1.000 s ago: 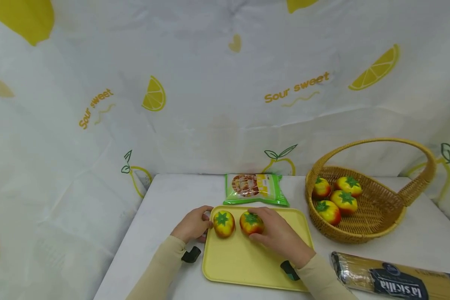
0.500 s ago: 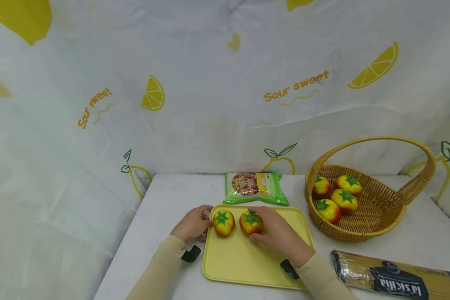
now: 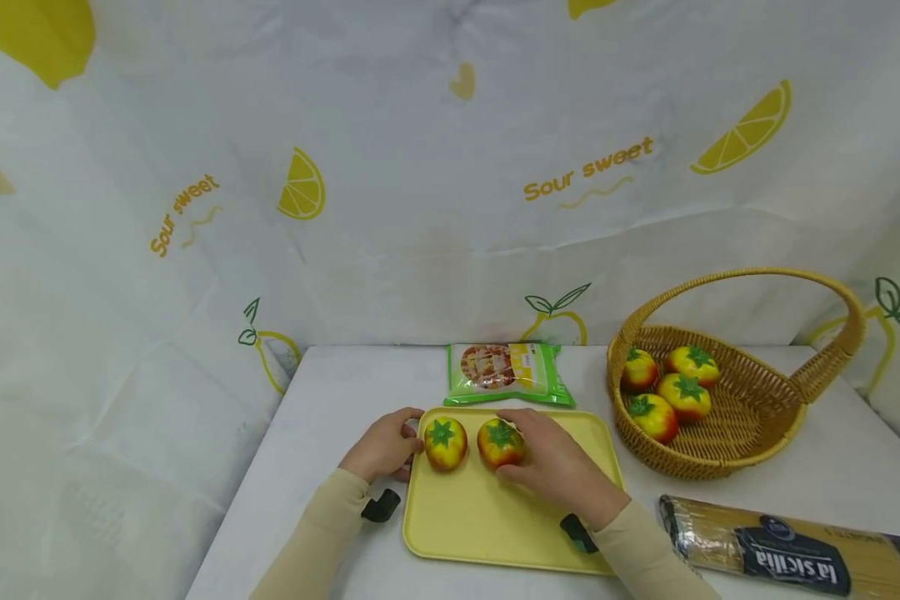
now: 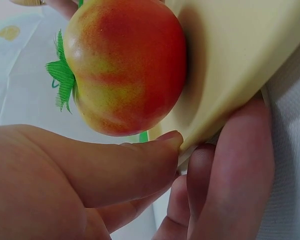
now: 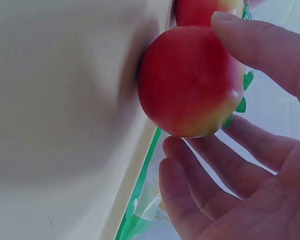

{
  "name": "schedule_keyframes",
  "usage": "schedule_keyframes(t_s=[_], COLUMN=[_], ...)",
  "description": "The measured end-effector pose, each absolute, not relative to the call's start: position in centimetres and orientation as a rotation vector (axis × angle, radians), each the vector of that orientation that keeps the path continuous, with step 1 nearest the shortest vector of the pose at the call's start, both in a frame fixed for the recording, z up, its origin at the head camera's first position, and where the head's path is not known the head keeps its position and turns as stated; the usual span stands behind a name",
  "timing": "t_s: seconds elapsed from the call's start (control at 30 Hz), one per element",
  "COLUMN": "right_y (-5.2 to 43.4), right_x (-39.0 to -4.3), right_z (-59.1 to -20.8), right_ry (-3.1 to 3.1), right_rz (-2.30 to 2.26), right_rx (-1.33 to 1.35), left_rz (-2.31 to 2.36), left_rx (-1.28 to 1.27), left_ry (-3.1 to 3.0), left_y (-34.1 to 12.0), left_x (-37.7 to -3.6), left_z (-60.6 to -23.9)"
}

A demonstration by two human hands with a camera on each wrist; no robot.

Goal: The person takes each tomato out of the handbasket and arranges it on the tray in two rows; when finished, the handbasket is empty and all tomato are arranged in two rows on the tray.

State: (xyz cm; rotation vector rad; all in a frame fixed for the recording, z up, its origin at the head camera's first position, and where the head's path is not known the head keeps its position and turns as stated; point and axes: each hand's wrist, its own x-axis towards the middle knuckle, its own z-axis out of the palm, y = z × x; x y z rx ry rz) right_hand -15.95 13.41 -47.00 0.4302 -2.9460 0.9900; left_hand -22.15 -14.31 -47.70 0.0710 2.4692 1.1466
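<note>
On the yellow tray (image 3: 487, 525) sit two red-and-yellow tomatoes with green star-shaped tops. My left hand (image 3: 384, 448) pinches the tray's left rim, thumb above and fingers beneath, as the left wrist view shows. Close to that thumb is the left tomato (image 4: 130, 65), which it does not hold. My right hand (image 3: 558, 467) holds the right tomato (image 5: 190, 82), its thumb on one side and its fingers curled round the other. That tomato stands on the tray, a small gap from the left one.
A wicker basket (image 3: 750, 425) with several tomatoes (image 3: 684, 397) stands to the right. In front of it lies a pack of spaghetti (image 3: 791, 550). Behind the tray is a green food packet (image 3: 502, 373), near the white patterned curtain (image 3: 420, 208).
The head view has shifted very slightly. Both hands, the tray and the tomatoes keep their places relative to each other.
</note>
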Motion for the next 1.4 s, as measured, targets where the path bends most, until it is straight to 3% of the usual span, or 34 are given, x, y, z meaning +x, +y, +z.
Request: schedule_keyframes(t_s=[0.67,1.0,1.2,1.4], right_y=[16.6,25.2,31.2,34.2], right_x=[-14.7,-12.7,-12.4,-12.8], right_z=[-43.8,-41.4,-42.1,-43.3], right_ry=[-2.873,-2.84,-2.856,-2.888], right_rz=[0.981,0.8,0.761,0.716], right_rx=[0.397,0.23,0.058,-0.025], left_rz=[1.132,1.151,1.138,1.139], left_rx=[0.073,0.108,0.112,0.108], left_ry=[2.464,2.466,2.483,2.472], left_y=[-14.4,-14.9,-14.9,-14.8], left_x=[-22.3,-22.2,-22.4,-22.1], left_z=[-48.3,-48.0,-48.0,-48.0])
